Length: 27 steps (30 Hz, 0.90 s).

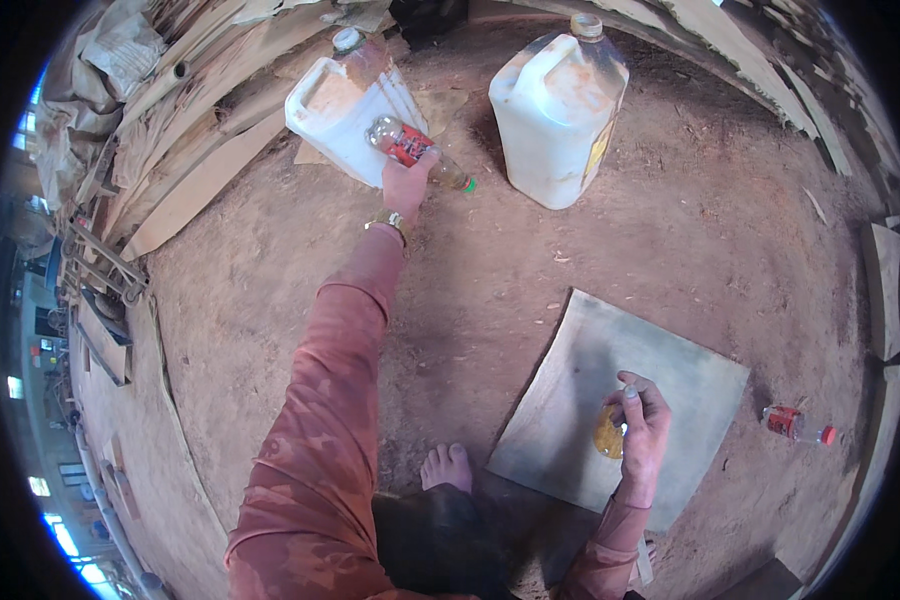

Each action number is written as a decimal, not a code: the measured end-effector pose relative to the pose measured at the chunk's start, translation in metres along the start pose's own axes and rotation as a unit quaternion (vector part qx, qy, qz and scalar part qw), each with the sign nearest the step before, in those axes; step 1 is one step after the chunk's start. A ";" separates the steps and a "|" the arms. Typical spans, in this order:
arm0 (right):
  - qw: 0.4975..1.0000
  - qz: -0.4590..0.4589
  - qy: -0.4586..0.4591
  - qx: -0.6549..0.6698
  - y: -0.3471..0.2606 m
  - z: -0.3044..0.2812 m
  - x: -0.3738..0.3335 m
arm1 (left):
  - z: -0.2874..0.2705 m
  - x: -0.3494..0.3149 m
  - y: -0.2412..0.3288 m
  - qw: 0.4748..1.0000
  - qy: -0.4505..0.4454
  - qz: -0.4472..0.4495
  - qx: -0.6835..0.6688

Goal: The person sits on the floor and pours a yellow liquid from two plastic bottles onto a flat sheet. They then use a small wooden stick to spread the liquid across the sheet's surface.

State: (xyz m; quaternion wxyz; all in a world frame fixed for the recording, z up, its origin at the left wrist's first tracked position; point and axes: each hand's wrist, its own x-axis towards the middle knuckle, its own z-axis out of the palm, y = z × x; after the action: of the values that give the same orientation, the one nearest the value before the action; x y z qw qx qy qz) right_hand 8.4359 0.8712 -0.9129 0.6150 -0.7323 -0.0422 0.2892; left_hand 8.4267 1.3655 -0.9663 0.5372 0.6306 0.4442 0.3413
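Note:
In my left hand, reaching far forward, is a clear plastic bottle with a red label and a green cap. The fingers wrap its middle, and it lies tilted, cap end to the right. Just behind it stands a dirty white jerrycan with a light cap. A second white jerrycan is to its right. My right hand is closed above a pale square board, with curled fingers around a rounded golden-yellow thing. The palm side is hidden, and I cannot tell that thing's kind.
A small bottle with a red label and red cap lies on the dirt floor right of the board. Rough wood planks are stacked at the far left. More timber lines the right edge. My bare foot is near the board.

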 end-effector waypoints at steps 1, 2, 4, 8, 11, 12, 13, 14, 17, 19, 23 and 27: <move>1.000 -0.001 0.000 -0.002 -0.001 0.000 0.001 | 0.001 0.003 0.003 1.000 -0.012 0.005 0.007; 1.000 0.002 -0.002 -0.009 -0.001 0.001 0.001 | 0.002 0.005 0.005 0.999 -0.030 0.002 0.020; 1.000 0.002 -0.005 -0.002 -0.001 0.002 0.002 | 0.003 0.010 0.007 0.998 -0.053 0.001 0.038; 1.000 -0.010 -0.013 0.003 0.001 0.005 0.002 | 0.004 0.015 0.002 0.998 -0.058 -0.001 0.035; 1.000 -0.004 -0.017 -0.011 0.000 0.006 0.000 | 0.001 0.012 0.001 0.999 -0.041 -0.015 0.015; 1.000 -0.001 -0.019 -0.007 -0.001 0.007 0.000 | -0.001 0.009 0.002 0.999 -0.040 -0.031 0.011; 1.000 0.001 -0.018 -0.005 -0.001 0.007 -0.001 | -0.002 0.007 0.003 0.999 -0.038 -0.019 0.012; 1.000 0.002 -0.022 -0.005 -0.001 0.008 0.000 | -0.003 0.004 0.005 0.999 -0.041 -0.016 0.014; 1.000 0.003 -0.009 -0.012 0.002 0.010 0.002 | -0.002 0.001 0.007 0.998 -0.049 -0.021 0.022; 1.000 0.001 -0.022 -0.010 0.005 0.010 0.004 | -0.001 0.004 0.003 0.999 -0.042 -0.020 0.023; 0.999 0.002 -0.027 0.020 0.004 0.012 -0.001 | -0.011 0.016 -0.018 0.990 0.037 0.025 0.135; 0.936 0.022 -0.075 -0.343 0.004 0.035 0.005 | -0.045 0.009 -0.036 0.892 -0.254 -0.012 0.374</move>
State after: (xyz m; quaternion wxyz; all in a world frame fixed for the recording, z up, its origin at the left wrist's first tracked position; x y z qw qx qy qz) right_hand 8.4225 0.9032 -0.9208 0.3146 -0.8758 -0.1692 0.3245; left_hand 8.3820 1.3915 -0.9931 0.3605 0.8444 0.3952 -0.0281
